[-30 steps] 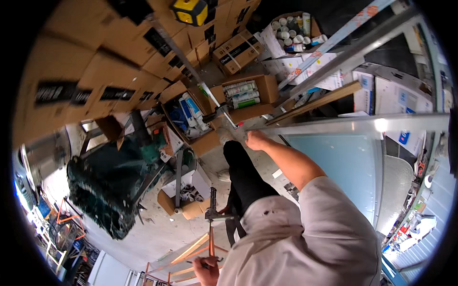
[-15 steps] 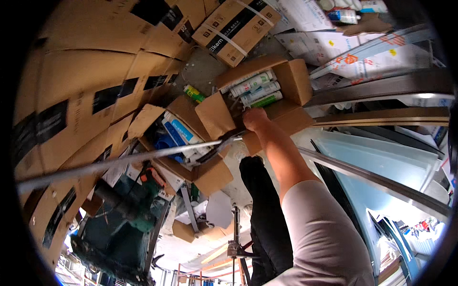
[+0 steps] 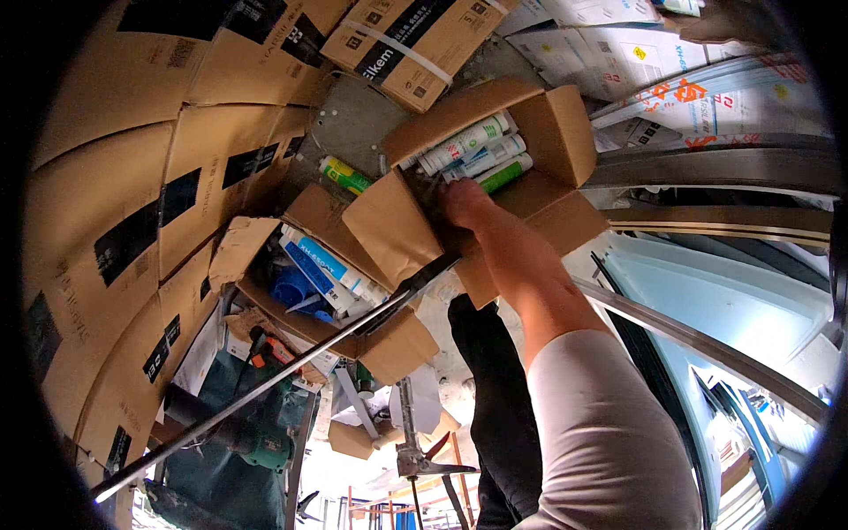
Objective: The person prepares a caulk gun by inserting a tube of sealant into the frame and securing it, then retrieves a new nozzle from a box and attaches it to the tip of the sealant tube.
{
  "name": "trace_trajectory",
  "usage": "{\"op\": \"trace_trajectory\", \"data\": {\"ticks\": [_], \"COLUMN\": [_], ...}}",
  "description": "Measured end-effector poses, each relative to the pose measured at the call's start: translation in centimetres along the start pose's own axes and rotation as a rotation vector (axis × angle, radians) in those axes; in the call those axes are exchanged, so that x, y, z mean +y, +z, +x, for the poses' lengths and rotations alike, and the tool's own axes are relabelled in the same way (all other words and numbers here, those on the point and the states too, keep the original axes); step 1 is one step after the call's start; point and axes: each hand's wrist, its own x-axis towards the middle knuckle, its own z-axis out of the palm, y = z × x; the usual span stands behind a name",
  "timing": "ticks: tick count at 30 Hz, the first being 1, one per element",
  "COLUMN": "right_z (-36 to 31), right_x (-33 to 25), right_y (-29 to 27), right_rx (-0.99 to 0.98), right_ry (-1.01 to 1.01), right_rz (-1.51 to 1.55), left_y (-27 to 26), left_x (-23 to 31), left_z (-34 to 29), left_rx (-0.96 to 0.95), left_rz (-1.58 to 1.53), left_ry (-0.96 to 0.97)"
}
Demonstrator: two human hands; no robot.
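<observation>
My right hand (image 3: 465, 205) reaches down into an open cardboard box (image 3: 555, 205). Its fingertips are lost in shadow beside the cartridges, so whether they grip anything cannot be made out. Inside that box lie a white cartridge with green print (image 3: 466, 143), a white and blue cartridge (image 3: 491, 157) and a green cartridge (image 3: 505, 174). My left hand is out of view. Just below the box ends a long thin metal rod (image 3: 265, 389), dark at its upper end; what holds it does not show.
A second open box (image 3: 402, 346) holds blue and white cartridges (image 3: 329, 265). Near it are a yellow-green cartridge (image 3: 344, 175), a drill (image 3: 265, 346) and a metal tool with levers (image 3: 413, 458). Stacked cartons (image 3: 132, 199) line the left; metal profiles (image 3: 707, 349) and glass panes lie right.
My right hand has gone a little deeper into the box. The rod now slants more steeply, its lower end further down. The view has shifted slightly.
</observation>
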Motion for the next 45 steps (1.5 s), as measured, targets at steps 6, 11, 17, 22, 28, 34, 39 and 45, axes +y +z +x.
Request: {"op": "trace_trajectory", "data": {"ticks": [6, 11, 17, 22, 28, 34, 39, 45], "right_z": [-5.9, -16.2, -39.8, -63.6, -73.1, -76.4, -77.6, -75.0], "right_x": [5.6, 8.3, -2.2, -12.0, -27.6, -41.7, -47.6, -50.3], "right_y": [-1.6, -7.8, -21.4, -26.7, -25.9, -27.5, -29.7, -32.7], "right_rx": [0.200, 0.443, 0.596, 0.886, 0.412, 0.080, 0.080, 0.135], "right_ry": [0.076, 0.225, 0.366, -0.466, -0.980, -1.145, -1.131, -1.192], "right_rz": [0.059, -0.065, 0.338, 0.728, 1.398, 0.986, 0.707, 0.542], "left_y": [-1.9, -4.9, -11.3, -9.9, -13.7, -20.7, -21.9, -23.2], "left_x": [-1.7, -6.0, -18.9, -12.7, -13.9, -16.8, -15.6, -12.6], "left_z": [-2.2, -5.9, -4.5, -12.7, -19.4, -21.4, -22.6, -23.5], "left_rx": [-0.018, -0.031, -0.138, -0.623, -0.632, -0.865, -0.847, -0.787], "left_rz": [0.009, -0.007, -0.081, -0.696, -1.210, -1.041, -1.004, -1.103], "left_ry": [0.050, 0.138, 0.568, 0.807, 0.662, 0.924, 1.041, 1.065]}}
